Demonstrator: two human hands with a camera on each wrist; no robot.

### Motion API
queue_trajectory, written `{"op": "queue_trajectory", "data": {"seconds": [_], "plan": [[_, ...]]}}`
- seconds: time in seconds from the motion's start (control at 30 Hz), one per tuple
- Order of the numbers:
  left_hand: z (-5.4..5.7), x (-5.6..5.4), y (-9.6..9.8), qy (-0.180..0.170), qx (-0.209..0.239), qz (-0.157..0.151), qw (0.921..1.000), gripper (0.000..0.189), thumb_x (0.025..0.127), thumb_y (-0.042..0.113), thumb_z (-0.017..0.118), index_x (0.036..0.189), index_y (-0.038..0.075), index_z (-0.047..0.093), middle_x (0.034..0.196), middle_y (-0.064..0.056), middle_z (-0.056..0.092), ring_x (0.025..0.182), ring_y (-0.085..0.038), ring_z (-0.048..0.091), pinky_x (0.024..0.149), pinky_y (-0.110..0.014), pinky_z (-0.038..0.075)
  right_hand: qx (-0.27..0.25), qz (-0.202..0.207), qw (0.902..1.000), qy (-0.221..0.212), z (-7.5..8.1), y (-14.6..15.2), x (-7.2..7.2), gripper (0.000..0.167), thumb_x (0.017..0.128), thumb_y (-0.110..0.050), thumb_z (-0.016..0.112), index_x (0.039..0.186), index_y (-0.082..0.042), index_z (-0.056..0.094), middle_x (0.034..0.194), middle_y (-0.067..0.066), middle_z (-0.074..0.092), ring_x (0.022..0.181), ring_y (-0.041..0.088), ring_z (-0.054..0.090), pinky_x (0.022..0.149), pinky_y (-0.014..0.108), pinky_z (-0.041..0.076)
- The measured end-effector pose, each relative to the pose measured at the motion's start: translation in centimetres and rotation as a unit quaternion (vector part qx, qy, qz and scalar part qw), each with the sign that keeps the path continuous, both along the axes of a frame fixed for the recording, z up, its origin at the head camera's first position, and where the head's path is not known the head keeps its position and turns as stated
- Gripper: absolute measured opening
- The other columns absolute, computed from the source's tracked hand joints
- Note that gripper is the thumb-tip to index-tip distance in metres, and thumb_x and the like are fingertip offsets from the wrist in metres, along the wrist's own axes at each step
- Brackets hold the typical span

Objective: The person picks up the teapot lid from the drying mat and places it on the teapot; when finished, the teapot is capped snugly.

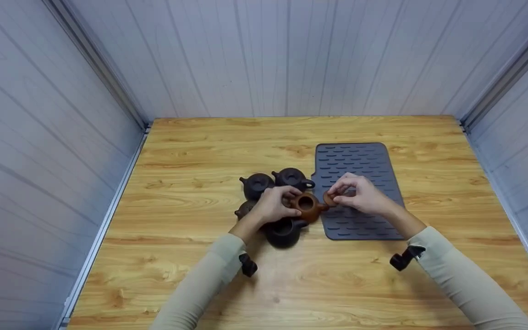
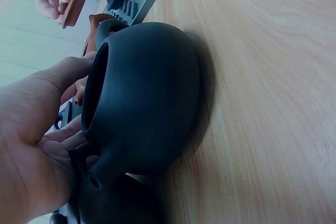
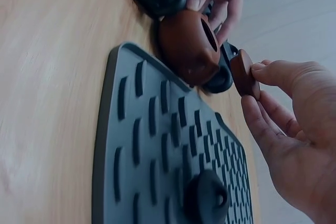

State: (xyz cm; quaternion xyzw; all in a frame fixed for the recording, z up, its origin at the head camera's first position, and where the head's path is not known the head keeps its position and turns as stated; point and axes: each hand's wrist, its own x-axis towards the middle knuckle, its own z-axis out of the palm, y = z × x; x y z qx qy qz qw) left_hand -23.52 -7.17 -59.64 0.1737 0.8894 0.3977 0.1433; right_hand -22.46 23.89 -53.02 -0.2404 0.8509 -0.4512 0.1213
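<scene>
So the left hand [image 1: 271,205] is curled around the brown teapot [image 1: 309,207], fingers and thumb wrapped on its body, holding it right at the left edge of the grey mat [image 1: 360,160]. The pot's mouth is open, no lid on it. From the right wrist view you can see the brown pot tipped a bit, its opening facing toward the other hand.

The right hand [image 1: 360,195] is pinching the little brown lid [image 1: 329,198] between thumb and fingertips, just beside the pot's opening but not touching it. It's hovering over the mat, lid held on edge.

Around the left hand there's a cluster of dark teapots on the tabletop [image 1: 200,275]: an open lidless one [image 1: 283,232] nearest the person, pretty much touching the brown one, two lidded ones [image 1: 257,184] behind the hand, side by side, and another one [image 1: 244,209] mostly hidden under the wrist, can't make out much of it.

There's also a dark lid [image 3: 206,200] sitting on the ribbed mat, which shows in the right wrist view. Mat lies flat on the wooden tabletop, right of the pots. Pale panel walls [image 1: 39,160] on three sides, and both arms are in light sleeves with small black camera mounts at the wrists.
</scene>
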Motion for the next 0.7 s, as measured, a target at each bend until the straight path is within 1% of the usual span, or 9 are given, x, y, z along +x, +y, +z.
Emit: {"op": "queue_trajectory", "data": {"seconds": [0.1,0.27,0.43,0.57,0.6,0.7], "plan": [[0.1,0.0,0.0,0.002,-0.008,-0.002,1.0,0.052,0.09,0.03,0.098,0.139,0.023,0.079,0.134,-0.006,0.084,0.127,-0.024,0.079,0.113,-0.044,0.061,-0.002,0.001,1.0,-0.004,0.2,-0.8,-0.1,0.014,0.104,-0.014,0.083,0.116,-0.009,0.085,0.124,0.016,0.073,0.116,0.021,0.065,0.096,0.03,0.06],[0.4,0.1,0.0,0.009,-0.017,-0.006,0.9998,0.057,0.091,0.03,0.097,0.144,0.024,0.077,0.135,-0.006,0.084,0.128,-0.023,0.079,0.113,-0.044,0.061,-0.013,0.006,0.9999,-0.006,0.4,-2.1,-0.2,0.014,0.104,-0.014,0.082,0.117,-0.01,0.085,0.123,0.016,0.073,0.116,0.024,0.066,0.095,0.029,0.06],[0.2,0.0,0.0,0.026,-0.034,-0.012,0.999,0.061,0.092,0.033,0.096,0.149,0.027,0.076,0.134,-0.004,0.085,0.129,-0.022,0.078,0.113,-0.043,0.061,-0.025,0.022,0.9994,-0.007,0.5,-3.4,-0.4,0.015,0.104,-0.013,0.082,0.118,-0.009,0.084,0.124,0.017,0.072,0.118,0.027,0.067,0.098,0.033,0.063],[-0.4,-0.3,0.0,0.037,-0.04,-0.015,0.9984,0.062,0.091,0.036,0.097,0.149,0.03,0.076,0.139,-0.003,0.083,0.129,-0.022,0.077,0.111,-0.043,0.061,-0.028,0.032,0.999,-0.015,0.4,-4.1,-0.5,0.016,0.104,-0.013,0.082,0.119,-0.007,0.083,0.126,0.018,0.071,0.119,0.026,0.067,0.1,0.036,0.063],[-0.5,-0.3,0.0,0.038,-0.04,-0.015,0.9984,0.062,0.091,0.036,0.097,0.149,0.031,0.076,0.14,-0.003,0.082,0.126,-0.021,0.077,0.11,-0.043,0.061,-0.027,0.034,0.9989,-0.018,0.4,-4.3,-0.5,0.016,0.105,-0.012,0.081,0.119,-0.007,0.083,0.126,0.018,0.07,0.12,0.027,0.067,0.1,0.035,0.063],[-0.4,-0.3,-0.1,0.04,-0.039,-0.012,0.9983,0.062,0.091,0.036,0.097,0.149,0.032,0.076,0.139,-0.002,0.083,0.118,-0.019,0.077,0.107,-0.042,0.061,-0.028,0.038,0.9986,-0.026,0.1,-4.7,-0.6,0.016,0.105,-0.012,0.08,0.12,-0.006,0.083,0.127,0.018,0.07,0.121,0.029,0.067,0.102,0.039,0.063]]}}
